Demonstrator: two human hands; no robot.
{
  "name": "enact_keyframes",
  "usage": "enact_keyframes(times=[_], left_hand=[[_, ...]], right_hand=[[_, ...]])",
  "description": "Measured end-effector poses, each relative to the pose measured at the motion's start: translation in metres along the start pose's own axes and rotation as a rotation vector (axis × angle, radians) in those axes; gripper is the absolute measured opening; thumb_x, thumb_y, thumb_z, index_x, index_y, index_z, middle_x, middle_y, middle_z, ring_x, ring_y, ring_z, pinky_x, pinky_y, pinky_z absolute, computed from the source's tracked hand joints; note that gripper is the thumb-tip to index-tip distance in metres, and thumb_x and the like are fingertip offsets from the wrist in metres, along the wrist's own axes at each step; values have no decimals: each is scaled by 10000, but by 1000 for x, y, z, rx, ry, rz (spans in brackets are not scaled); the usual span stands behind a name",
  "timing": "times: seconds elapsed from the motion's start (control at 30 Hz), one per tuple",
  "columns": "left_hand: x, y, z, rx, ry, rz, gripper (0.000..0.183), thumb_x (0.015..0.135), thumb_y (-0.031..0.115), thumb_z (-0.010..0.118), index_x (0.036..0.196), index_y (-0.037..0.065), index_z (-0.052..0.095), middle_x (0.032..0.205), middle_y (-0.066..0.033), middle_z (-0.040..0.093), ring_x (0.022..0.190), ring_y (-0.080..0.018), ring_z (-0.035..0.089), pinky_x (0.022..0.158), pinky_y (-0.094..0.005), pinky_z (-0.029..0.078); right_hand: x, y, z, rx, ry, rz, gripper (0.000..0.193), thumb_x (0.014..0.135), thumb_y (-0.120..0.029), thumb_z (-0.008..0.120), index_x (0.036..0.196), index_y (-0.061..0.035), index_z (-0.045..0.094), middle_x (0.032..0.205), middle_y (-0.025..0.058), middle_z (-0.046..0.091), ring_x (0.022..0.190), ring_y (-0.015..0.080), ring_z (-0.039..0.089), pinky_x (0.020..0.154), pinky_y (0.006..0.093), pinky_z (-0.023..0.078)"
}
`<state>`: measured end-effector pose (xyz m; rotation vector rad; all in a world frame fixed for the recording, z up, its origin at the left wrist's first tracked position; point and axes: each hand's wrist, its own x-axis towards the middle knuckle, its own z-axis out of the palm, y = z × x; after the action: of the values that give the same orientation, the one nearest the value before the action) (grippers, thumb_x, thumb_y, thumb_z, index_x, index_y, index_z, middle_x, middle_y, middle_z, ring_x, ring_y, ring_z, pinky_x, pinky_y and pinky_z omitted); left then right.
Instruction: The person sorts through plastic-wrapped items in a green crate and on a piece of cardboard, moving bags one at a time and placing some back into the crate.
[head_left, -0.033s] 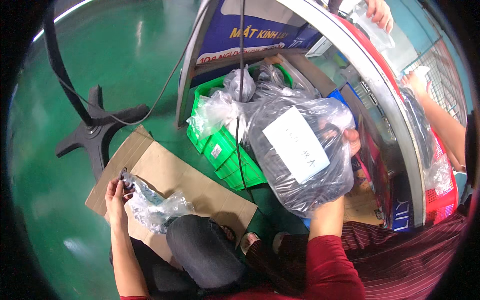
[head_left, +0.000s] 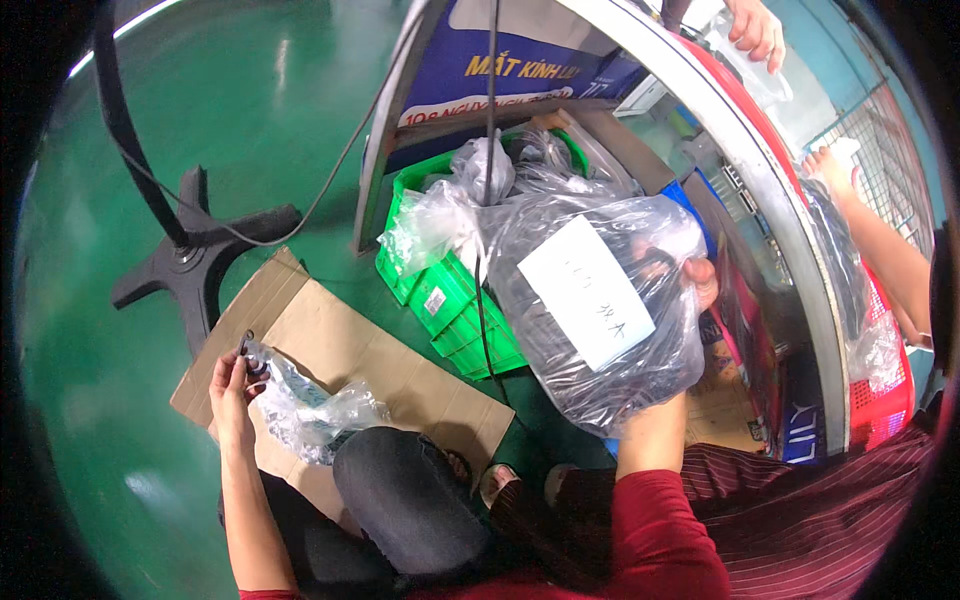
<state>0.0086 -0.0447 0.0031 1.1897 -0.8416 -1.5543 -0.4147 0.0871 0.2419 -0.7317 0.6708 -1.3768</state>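
My left hand pinches a small dark piece with a looped or hooked end; its exact kind I cannot make out. Against that hand a crumpled clear plastic bag spreads over the cardboard and reaches my knee. On the other side, my right hand grips the right side of a large clear bag full of dark items. A white paper label with handwriting lies on this bag's upper face. The large bag is held up in front of the green crate, covering part of it.
Behind the large bag, a green crate holds several plastic bags. Flat cardboard lies on the green floor. A black stand base is at left, and a cable hangs down the middle. Another person's hands are beyond the metal-edged table.
The large bag and its label have shifted very slightly left and tilted a little. My left hand stays almost where it was, still pinching the dark piece.
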Motion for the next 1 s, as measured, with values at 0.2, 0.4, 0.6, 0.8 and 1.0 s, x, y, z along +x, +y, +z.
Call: enact_keyframes(times=[0.2,0.4,0.6,0.8,1.0], left_hand=[[-22,39,-39,11,111,53,174,802,145,449,904,8,479,756,-52,517,603,-108,517,542,-190,405],[-27,47,-30,-10,118,80,176,802,168,447,920,42,481,759,-37,543,648,-127,552,589,-221,415],[-23,30,-22,-25,126,80,178,800,161,453,929,41,482,777,-41,542,654,-121,555,570,-201,405],[-8,14,-21,37,187,49,141,793,146,467,897,56,498,728,-29,542,618,-126,555,528,-205,410],[4,5,-34,150,223,34,109,794,165,464,859,86,502,731,-13,545,609,-116,552,518,-198,398]], right_hand=[[61,98,62,-285,-86,-210,254,604,-176,554,707,33,453,681,125,491,650,256,505,647,351,409],[117,154,60,-1729,-560,-312,254,591,-165,553,469,-31,376,490,78,382,506,242,417,597,324,332],[150,307,6,-2262,-716,34,131,566,-207,511,574,-101,587,644,89,560,654,228,535,611,369,377],[122,346,-10,-2122,-508,141,164,649,-144,477,727,-45,582,786,92,569,759,238,534,666,378,406],[80,139,52,-1013,-809,131,190,717,-221,555,748,-34,563,731,88,580,695,187,563,644,293,426]])
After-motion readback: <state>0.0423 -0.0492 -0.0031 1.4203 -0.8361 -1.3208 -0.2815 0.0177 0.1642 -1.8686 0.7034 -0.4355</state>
